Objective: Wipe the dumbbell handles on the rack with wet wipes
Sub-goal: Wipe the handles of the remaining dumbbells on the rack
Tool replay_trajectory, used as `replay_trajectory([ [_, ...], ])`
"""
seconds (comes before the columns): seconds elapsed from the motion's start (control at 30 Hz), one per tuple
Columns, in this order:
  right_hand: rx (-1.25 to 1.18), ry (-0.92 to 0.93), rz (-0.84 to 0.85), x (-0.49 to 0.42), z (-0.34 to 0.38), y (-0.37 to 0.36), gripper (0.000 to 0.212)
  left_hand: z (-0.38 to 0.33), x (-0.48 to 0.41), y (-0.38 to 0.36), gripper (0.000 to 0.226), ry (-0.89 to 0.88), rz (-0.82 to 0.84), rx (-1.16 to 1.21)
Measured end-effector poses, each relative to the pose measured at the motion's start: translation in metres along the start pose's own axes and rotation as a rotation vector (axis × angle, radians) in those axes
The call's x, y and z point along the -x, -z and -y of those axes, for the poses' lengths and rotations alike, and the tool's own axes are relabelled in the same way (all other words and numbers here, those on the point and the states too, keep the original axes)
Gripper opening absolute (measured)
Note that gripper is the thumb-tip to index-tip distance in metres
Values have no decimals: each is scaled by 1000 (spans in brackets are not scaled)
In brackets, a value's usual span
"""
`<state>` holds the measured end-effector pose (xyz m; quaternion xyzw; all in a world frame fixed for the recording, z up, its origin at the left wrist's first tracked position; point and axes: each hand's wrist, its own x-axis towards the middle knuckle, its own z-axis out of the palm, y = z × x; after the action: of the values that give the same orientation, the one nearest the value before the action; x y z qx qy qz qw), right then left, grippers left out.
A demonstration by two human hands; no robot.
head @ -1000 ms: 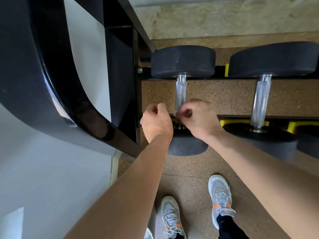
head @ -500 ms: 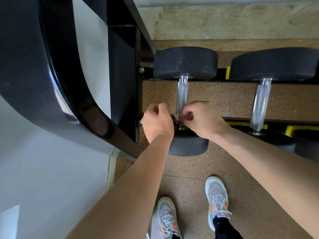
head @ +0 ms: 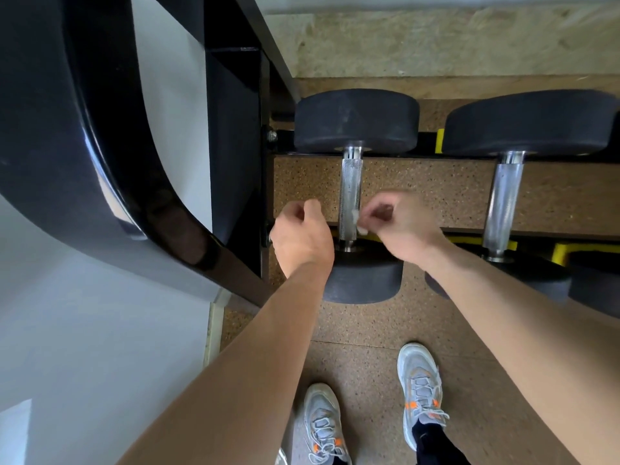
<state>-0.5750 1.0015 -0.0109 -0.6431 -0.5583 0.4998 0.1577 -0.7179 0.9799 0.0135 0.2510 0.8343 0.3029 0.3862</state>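
first, the left hand (head: 302,236) hovers just left of the dumbbell handle (head: 350,193), its fingers curled in with nothing seen in them. the knurled handle lies across the rack (head: 283,142). a small white wet wipe (head: 358,224) touches the handle's near right side, pinched by the right hand (head: 404,224). further right rests a second dumbbell (head: 503,203).

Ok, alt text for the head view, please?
A right hand pinches a small white wipe against the metal handle of the leftmost dumbbell on a rack; the left hand is curled beside it. Grey shoes stand on speckled floor.
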Motion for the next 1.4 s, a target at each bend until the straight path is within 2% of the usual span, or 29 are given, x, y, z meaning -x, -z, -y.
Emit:
replay_trajectory([
  [0.13,-110,14,-262,-26,19,5,11,1,0,-1,25,-6,-11,-1],
  [0.2,-94,0,-242,-20,18,0,8,2,-1,-1,24,-1,-11,-10],
  [0.33,66,1,25,14,3,-5,10,1,2,2,16,-62,38,-33],
  [0.4,6,23,-11,23,4,-7,9,2,6,8,17,-172,144,-80],
  [0.5,-186,28,-184,32,18,-12,7,9,14,18,15,-349,287,-180],
  [0.6,-348,17,-212,36,27,-22,16,9,11,29,5,-400,342,-169],
  [0.7,-398,20,-193,37,25,-27,19,7,0,31,6,-352,342,-169],
  [0.8,-281,-13,-339,35,15,-33,16,1,-8,21,5,-323,313,-167],
  [0.93,-224,-182,-546,35,6,-50,18,-12,-17,4,5,-392,161,-213],
  [1.07,-210,-165,-562,32,1,-54,17,-8,-15,0,9,-485,200,-368],
  [1.2,-213,-184,-563,32,-1,-54,19,2,-22,15,14,-326,344,-560],
  [1.3,-213,-201,-555,33,0,-54,19,-5,-30,17,14,-188,332,-383],
  [1.4,-186,-195,-538,33,0,-53,19,-12,-32,7,12,-174,293,-271],
])
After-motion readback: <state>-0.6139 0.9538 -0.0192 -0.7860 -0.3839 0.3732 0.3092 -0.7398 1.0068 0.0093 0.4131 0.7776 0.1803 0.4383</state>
